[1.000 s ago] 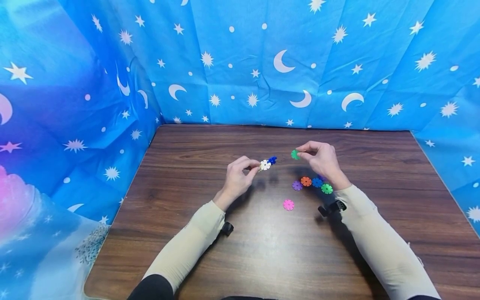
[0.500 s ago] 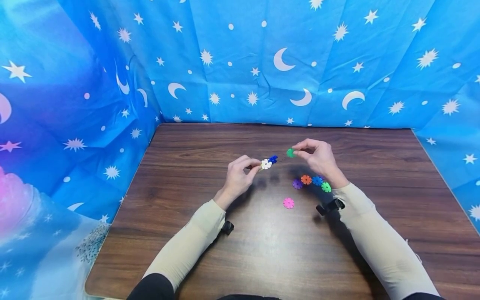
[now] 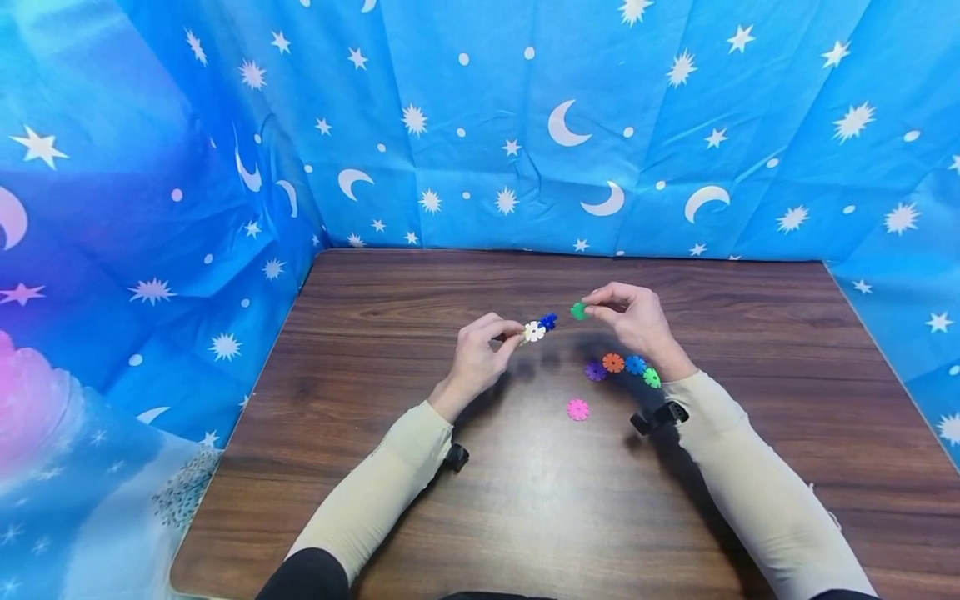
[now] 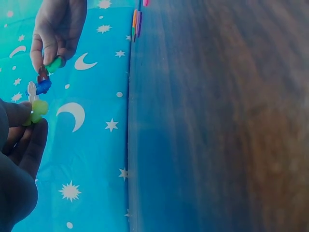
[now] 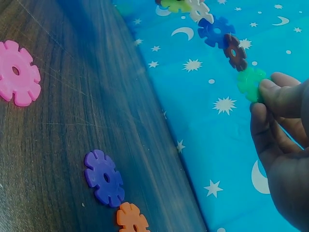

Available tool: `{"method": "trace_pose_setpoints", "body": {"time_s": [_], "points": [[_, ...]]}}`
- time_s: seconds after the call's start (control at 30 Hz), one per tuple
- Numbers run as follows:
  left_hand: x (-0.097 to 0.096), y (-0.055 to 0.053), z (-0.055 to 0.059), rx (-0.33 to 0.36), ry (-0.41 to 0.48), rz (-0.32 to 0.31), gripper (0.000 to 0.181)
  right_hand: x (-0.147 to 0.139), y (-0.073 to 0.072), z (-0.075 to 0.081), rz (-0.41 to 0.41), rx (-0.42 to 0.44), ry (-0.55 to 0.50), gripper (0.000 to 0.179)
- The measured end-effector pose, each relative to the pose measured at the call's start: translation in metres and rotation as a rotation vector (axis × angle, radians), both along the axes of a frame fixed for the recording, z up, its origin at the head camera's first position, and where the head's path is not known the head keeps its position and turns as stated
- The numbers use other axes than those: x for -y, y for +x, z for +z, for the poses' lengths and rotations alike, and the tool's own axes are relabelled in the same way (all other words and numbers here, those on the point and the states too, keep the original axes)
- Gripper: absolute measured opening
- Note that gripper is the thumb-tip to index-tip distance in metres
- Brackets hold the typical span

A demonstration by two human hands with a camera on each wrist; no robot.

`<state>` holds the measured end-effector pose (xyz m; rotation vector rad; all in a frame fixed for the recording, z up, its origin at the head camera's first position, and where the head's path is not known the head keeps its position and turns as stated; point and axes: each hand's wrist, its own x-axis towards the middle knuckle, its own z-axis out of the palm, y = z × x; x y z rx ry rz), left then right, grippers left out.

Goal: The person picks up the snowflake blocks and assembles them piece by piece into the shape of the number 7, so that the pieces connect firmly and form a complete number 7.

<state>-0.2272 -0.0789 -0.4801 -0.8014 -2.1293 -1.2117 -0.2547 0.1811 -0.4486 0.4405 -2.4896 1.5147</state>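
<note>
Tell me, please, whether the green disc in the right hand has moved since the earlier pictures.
Yes: in the head view, the green disc in the right hand has shifted slightly left, judged against the pink disc lying on the table.

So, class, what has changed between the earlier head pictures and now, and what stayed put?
The right hand has carried the green disc leftward, closer to the chain in the left hand. Nothing was newly gripped or let go. The left hand and chain stayed about where they were; the pink disc, purple disc, orange disc, blue disc and lime disc lie unmoved.
</note>
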Motion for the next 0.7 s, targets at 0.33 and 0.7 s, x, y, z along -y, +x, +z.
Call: {"method": "trace_pose_setpoints", "body": {"time_s": [0.33, 0.7], "points": [[0.0, 0.0, -0.001, 0.018, 0.003, -0.018, 0.006, 0.001, 0.003, 0.005, 0.028, 0.02, -0.019, 0.01], [0.002, -0.001, -0.004, 0.008, -0.001, -0.028, 0.006, 0.008, 0.017, 0.032, 0.089, -0.002, -0.027, 0.01]]}}
